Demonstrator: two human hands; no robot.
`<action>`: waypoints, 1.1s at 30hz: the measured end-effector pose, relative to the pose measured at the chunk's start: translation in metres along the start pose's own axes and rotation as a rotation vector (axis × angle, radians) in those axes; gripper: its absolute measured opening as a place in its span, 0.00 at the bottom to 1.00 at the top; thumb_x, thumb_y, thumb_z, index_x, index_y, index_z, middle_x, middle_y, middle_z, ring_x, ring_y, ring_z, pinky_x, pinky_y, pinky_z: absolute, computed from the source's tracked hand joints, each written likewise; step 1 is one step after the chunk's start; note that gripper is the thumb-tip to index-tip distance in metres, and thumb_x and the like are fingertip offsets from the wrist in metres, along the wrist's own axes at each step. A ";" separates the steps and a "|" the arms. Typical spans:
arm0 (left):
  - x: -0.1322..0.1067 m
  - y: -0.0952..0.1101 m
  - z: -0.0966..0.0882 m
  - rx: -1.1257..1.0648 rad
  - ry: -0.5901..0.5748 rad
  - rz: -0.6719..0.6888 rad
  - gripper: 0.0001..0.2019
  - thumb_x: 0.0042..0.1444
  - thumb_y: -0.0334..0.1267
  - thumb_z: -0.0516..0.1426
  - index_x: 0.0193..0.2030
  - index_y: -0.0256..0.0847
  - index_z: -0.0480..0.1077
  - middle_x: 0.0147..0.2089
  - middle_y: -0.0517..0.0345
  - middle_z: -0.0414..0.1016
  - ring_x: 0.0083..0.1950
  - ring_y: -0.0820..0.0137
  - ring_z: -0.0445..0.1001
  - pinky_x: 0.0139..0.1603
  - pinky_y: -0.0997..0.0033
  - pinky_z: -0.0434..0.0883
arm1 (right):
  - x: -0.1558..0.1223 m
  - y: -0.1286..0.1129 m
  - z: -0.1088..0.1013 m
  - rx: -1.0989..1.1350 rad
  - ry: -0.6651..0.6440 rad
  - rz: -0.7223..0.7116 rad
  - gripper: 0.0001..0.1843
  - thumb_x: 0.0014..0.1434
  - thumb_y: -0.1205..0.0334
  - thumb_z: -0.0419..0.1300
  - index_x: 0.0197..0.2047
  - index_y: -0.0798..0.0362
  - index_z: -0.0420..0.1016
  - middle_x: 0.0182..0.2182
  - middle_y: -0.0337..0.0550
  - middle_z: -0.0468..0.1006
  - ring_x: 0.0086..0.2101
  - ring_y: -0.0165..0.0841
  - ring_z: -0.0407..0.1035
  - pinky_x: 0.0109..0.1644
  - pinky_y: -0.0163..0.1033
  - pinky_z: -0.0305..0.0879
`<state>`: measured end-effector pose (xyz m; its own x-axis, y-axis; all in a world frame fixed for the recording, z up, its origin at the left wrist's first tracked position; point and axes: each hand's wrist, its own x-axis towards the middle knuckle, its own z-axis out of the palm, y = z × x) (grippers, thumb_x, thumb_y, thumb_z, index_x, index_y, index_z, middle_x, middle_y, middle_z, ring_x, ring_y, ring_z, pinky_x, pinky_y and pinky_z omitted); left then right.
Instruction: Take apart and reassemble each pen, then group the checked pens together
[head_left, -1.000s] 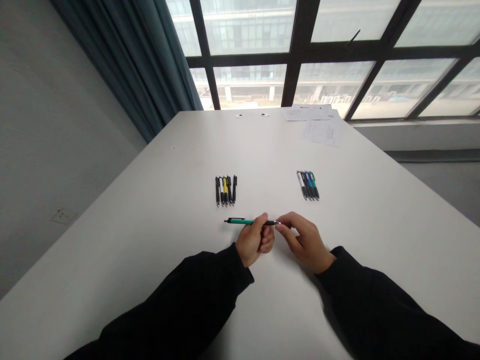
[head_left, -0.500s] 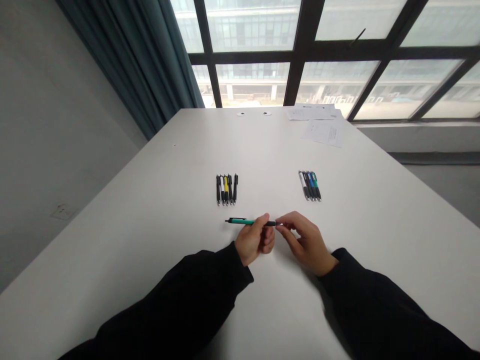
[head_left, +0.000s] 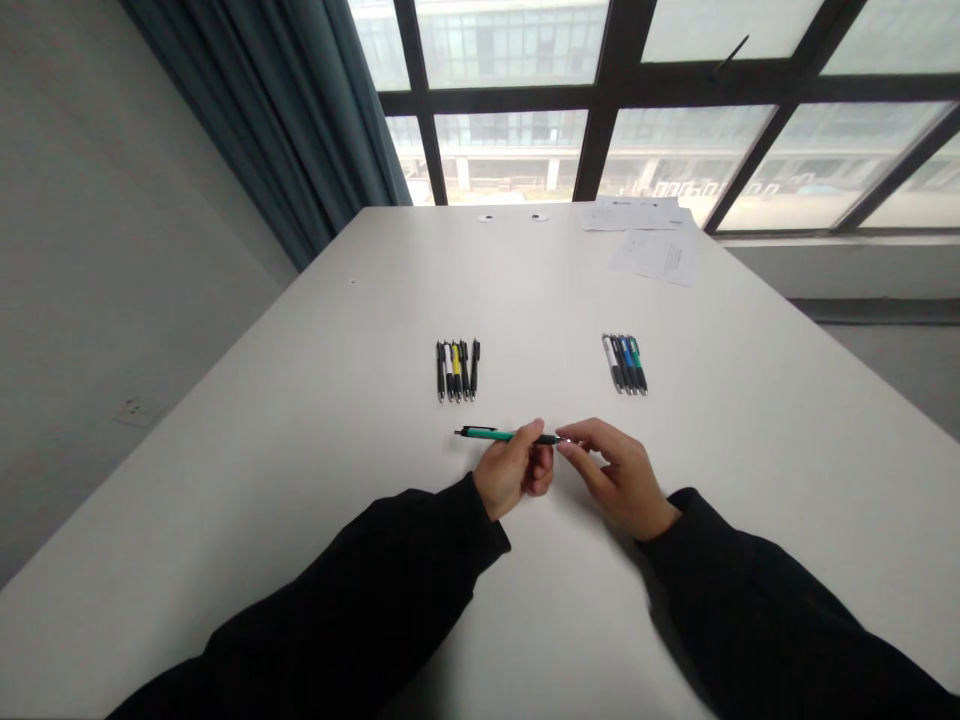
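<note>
The left hand (head_left: 514, 470) grasps a slim green-and-black retractable pen (head_left: 502, 434) crosswise over the white table (head_left: 300, 420), while the right hand's (head_left: 619, 480) curled fingers (head_left: 581, 450) sit at its 3 o'clock tip, grip unclear, with rows of black-and-yellow pens (head_left: 457, 370) at 11 o'clock and black-blue-green pens (head_left: 624, 365) at 1 o'clock.
</note>
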<state>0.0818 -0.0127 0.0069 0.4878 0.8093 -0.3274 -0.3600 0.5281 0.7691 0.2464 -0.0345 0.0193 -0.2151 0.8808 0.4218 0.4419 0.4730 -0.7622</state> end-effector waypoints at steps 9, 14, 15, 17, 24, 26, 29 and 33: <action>0.002 0.002 -0.001 -0.021 -0.019 0.005 0.25 0.58 0.56 0.55 0.20 0.38 0.61 0.16 0.65 0.54 0.15 0.79 0.56 0.18 0.76 0.47 | 0.002 0.002 0.000 0.033 0.006 -0.063 0.07 0.65 0.65 0.57 0.45 0.50 0.75 0.37 0.45 0.77 0.34 0.33 0.72 0.39 0.41 0.71; 0.002 0.004 -0.001 -0.066 0.010 -0.010 0.27 0.60 0.56 0.53 0.18 0.38 0.59 0.15 0.65 0.53 0.14 0.80 0.55 0.18 0.76 0.47 | 0.001 0.002 0.000 0.031 0.046 -0.078 0.06 0.65 0.65 0.58 0.44 0.50 0.75 0.38 0.46 0.77 0.34 0.34 0.72 0.39 0.42 0.71; 0.002 0.004 -0.001 -0.071 0.015 -0.013 0.27 0.60 0.56 0.53 0.18 0.38 0.59 0.15 0.65 0.53 0.14 0.80 0.55 0.18 0.76 0.47 | 0.001 0.002 -0.001 0.031 0.055 -0.077 0.06 0.64 0.65 0.58 0.44 0.50 0.75 0.38 0.46 0.77 0.34 0.34 0.72 0.39 0.42 0.71; 0.002 0.005 -0.001 -0.077 0.019 -0.014 0.27 0.61 0.55 0.53 0.18 0.38 0.59 0.15 0.65 0.54 0.14 0.80 0.55 0.18 0.76 0.48 | 0.001 0.002 -0.003 0.023 0.063 -0.072 0.06 0.63 0.65 0.59 0.43 0.50 0.74 0.36 0.45 0.77 0.33 0.34 0.71 0.38 0.42 0.70; 0.001 0.006 0.000 -0.091 0.029 -0.024 0.25 0.62 0.52 0.52 0.18 0.38 0.60 0.15 0.64 0.54 0.14 0.79 0.56 0.18 0.76 0.48 | 0.010 0.020 -0.011 -0.243 -0.003 0.023 0.04 0.59 0.68 0.58 0.37 0.53 0.73 0.29 0.42 0.72 0.29 0.32 0.67 0.35 0.39 0.64; 0.002 0.006 0.000 -0.094 0.034 -0.021 0.26 0.63 0.51 0.51 0.18 0.37 0.60 0.15 0.64 0.54 0.14 0.79 0.56 0.17 0.76 0.48 | 0.014 0.025 -0.009 -0.322 -0.069 0.047 0.05 0.57 0.70 0.58 0.36 0.54 0.74 0.29 0.42 0.71 0.29 0.33 0.67 0.35 0.39 0.63; 0.001 0.007 0.001 -0.104 0.036 -0.023 0.26 0.62 0.52 0.52 0.18 0.37 0.60 0.15 0.64 0.54 0.14 0.79 0.56 0.18 0.77 0.49 | 0.019 0.028 -0.004 -0.357 -0.120 0.079 0.06 0.57 0.69 0.58 0.37 0.55 0.76 0.30 0.44 0.72 0.30 0.33 0.67 0.37 0.39 0.63; 0.000 0.008 0.002 -0.101 0.022 -0.026 0.26 0.62 0.52 0.53 0.18 0.37 0.60 0.15 0.65 0.54 0.15 0.79 0.56 0.18 0.77 0.49 | 0.024 0.028 0.003 -0.378 -0.119 0.123 0.07 0.58 0.67 0.58 0.39 0.54 0.78 0.33 0.45 0.75 0.33 0.34 0.68 0.40 0.40 0.64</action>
<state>0.0806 -0.0086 0.0142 0.4807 0.7998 -0.3596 -0.4259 0.5714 0.7015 0.2512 0.0003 0.0071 -0.2299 0.9371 0.2627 0.7546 0.3422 -0.5599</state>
